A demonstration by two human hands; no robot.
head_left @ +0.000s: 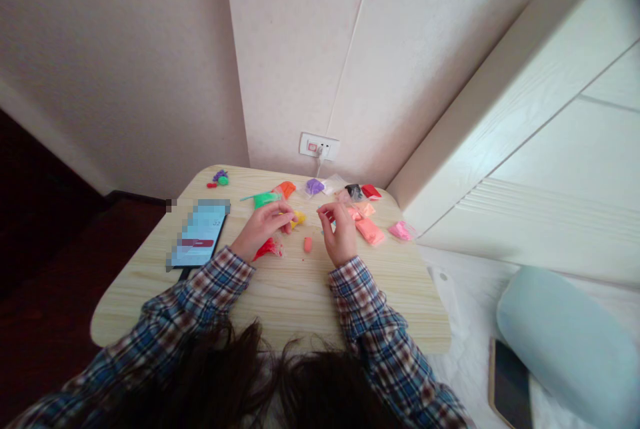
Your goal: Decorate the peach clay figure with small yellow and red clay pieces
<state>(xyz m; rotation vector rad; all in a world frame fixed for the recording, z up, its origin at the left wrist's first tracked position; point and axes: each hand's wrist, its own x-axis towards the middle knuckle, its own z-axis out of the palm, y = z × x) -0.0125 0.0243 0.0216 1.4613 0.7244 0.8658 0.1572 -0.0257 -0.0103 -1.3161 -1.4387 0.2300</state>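
Note:
My left hand (269,224) hovers over the table with thumb and fingers drawn together; anything between them is too small to make out. Right beside its fingertips lies a packet of yellow clay (299,218), partly hidden. My right hand (339,232) is in a pinch, thumb against forefinger, and its contents are also unclear. On the tabletop between the two hands rests a small coral clay piece (308,244). A bag of red clay (268,249) sits below my left hand, while a coral clay packet (370,232) lies right of my right hand.
Along the back of the table (400,309) are green (266,199), orange (285,189), purple (315,186), black (354,192) and red (371,192) clay packets. A pink packet (401,231) lies right. At left are a phone (200,236) and small clay shapes (221,178).

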